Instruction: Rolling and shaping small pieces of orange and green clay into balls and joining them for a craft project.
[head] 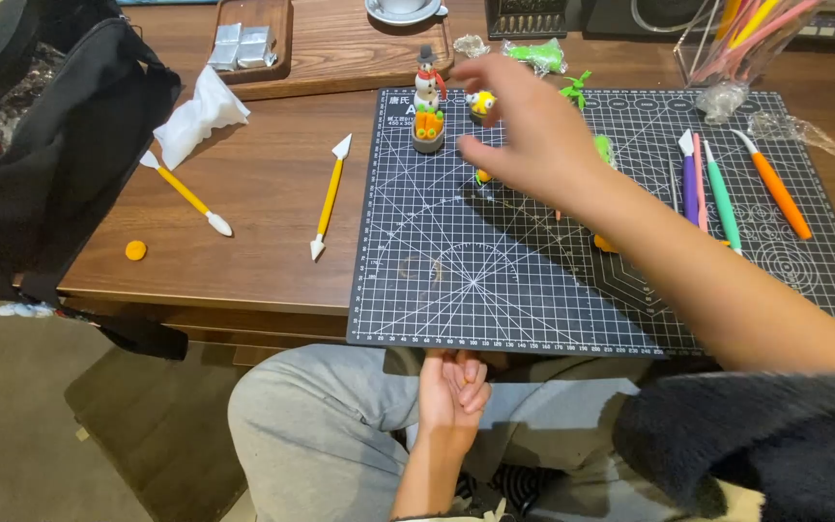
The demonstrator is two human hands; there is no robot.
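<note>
My right hand (pixel 524 130) reaches out over the black cutting mat (pixel 495 280), fingers spread and holding nothing. It hovers just right of a small clay snowman (pixel 426 82) with a red scarf, a grey pot of orange carrots (pixel 428 130) and a small yellow clay figure (pixel 481 103). A bit of orange clay (pixel 481 177) shows under the hand. My left hand (pixel 454 387) rests in my lap below the table edge, fingers loosely curled, nothing in it.
Two yellow sculpting tools (pixel 329 196) (pixel 186 192) and an orange clay disc (pixel 135 250) lie on the wooden table left of the mat. Purple, green and orange tools (pixel 722 193) lie at the mat's right. A black bag (pixel 41 145), a white packet (pixel 200 114) and a wooden tray (pixel 282 48) sit at left.
</note>
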